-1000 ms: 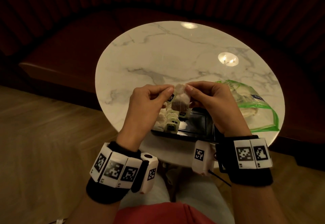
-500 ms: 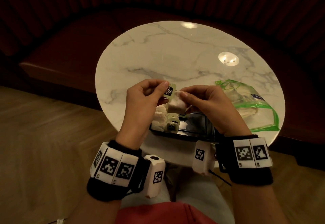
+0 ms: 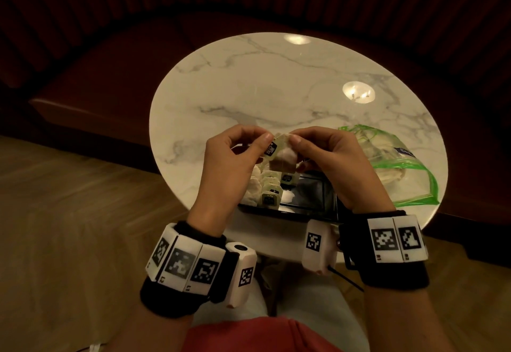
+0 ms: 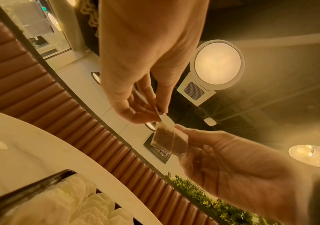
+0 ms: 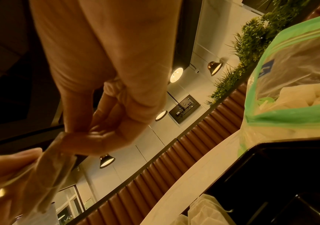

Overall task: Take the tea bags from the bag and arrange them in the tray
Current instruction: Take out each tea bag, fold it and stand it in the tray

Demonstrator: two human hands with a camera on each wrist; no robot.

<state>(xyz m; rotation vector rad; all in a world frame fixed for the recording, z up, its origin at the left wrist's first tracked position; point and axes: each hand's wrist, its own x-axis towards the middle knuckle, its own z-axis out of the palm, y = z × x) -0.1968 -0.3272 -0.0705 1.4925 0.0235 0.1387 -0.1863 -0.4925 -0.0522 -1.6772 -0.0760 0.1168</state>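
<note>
Dim, warm light from ceiling lamps (image 4: 217,63); I see glare spots on the bench (image 3: 358,94), haze and blurred hands in my wrist views, bowed edges.

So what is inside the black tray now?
The black tray holds a row of tea bags in its left part. Its far part is covered by the hands and the held tea bag.

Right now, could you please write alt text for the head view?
Both hands, left hand and right hand, pinch one tea bag above a black tray partly filled with tea bags, on a round marble table; a green-edged plastic bag lies right.
</note>
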